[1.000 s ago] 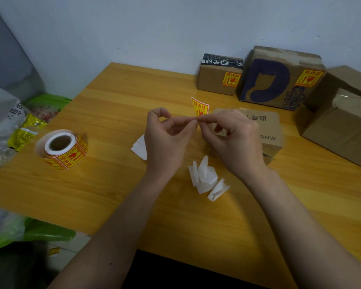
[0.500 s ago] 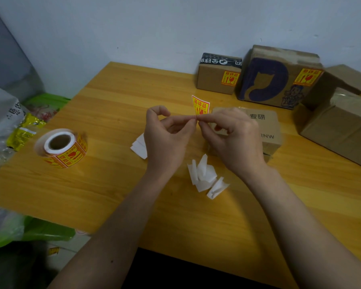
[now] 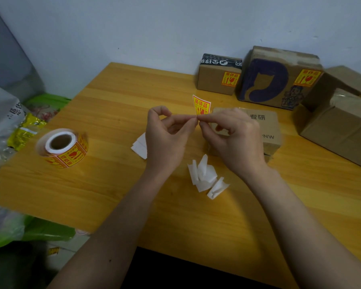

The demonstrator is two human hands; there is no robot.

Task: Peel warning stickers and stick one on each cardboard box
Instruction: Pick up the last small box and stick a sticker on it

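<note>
Warning sticker, yellow and red, is held upright in the air just above and behind the near edge of the plain box, which serves as landmark here. Both hands meet at its lower corner: left hand pinches that corner between thumb and forefinger, other fingers curled loosely; right hand pinches the same corner from the other side, fingertips touching those of the left. The sticker's long axis runs up and away from the fingers, its printed face toward the camera, the free end tilted slightly right. Whether the backing is already separated at the pinch cannot be told; judged step: starting the peel at the corner. The right hand lies over the plain box and is the nearer one to it, so it is the likelier to carry the sticker down onto the lid. That box shows no sticker on its visible faces. Behind it, two boxes, the black-taped box and the cat-print box, already carry one. Right of it, further boxes appear unlabelled. Left of it: crumpled backing scraps and, well apart, the sticker roll on the table.
</note>
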